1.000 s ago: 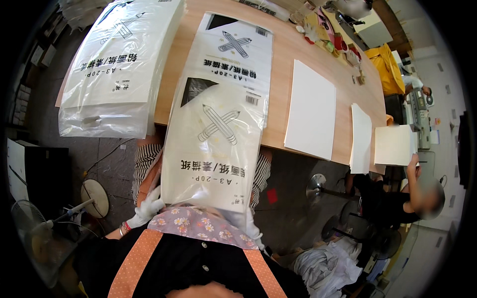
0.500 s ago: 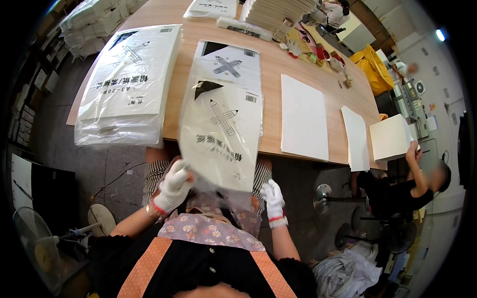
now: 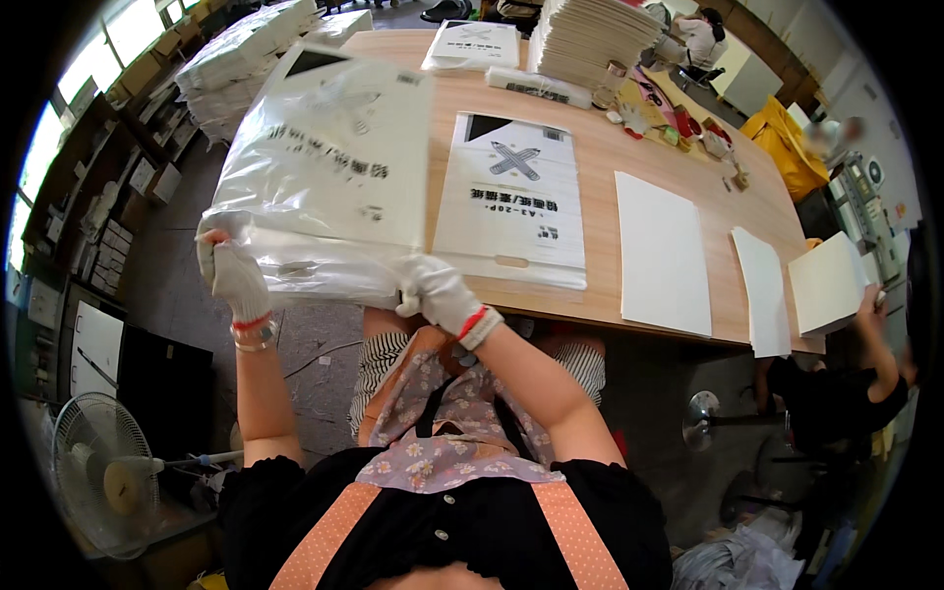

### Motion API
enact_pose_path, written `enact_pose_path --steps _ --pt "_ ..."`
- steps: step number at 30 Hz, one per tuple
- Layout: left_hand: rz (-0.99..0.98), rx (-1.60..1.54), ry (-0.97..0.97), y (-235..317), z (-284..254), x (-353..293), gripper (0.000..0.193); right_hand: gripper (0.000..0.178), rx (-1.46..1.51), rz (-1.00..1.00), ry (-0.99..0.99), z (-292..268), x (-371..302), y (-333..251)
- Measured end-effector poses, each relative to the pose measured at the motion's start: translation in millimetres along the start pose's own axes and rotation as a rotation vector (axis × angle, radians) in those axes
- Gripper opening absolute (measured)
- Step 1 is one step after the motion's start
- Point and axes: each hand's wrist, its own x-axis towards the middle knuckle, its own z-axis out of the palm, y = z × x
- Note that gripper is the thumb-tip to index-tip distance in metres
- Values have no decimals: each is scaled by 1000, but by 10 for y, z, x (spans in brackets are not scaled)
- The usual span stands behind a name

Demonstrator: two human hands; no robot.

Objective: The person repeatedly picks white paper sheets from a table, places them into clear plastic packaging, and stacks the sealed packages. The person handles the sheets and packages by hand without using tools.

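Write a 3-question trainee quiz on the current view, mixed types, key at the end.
1. Multiple choice: what do the left hand and the right hand both have hold of?
A) the yellow bag
B) the lower end of the clear-wrapped pack
C) the electric fan

2. True or false: the white paper stack lies to the right of the flat printed pack on the table.

3. Fill in: each white glove has a ____ band at the wrist.

Key: 1. B; 2. True; 3. red
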Motion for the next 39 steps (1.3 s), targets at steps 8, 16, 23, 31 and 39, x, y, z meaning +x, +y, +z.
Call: enact_pose_path --steps 8,16,23,31,39 --pt "-470 608 280 -1014 -1711 -602 22 32 -226 96 163 -194 -146 455" --pt "-67 422 -1160 -873 697 -2292 12 36 -378 288 661 -1614 -1524 522" --pt "324 888 -1120 -2013 2007 -2384 16 32 -230 97 719 -1820 -1927 763" --pt "36 851 -1339 -1786 2338 -2198 16 40 -55 45 440 -1954 -1237 290" --pt "-508 190 -909 -1669 2329 -1988 11 17 -611 -489 618 -2229 -138 -574"
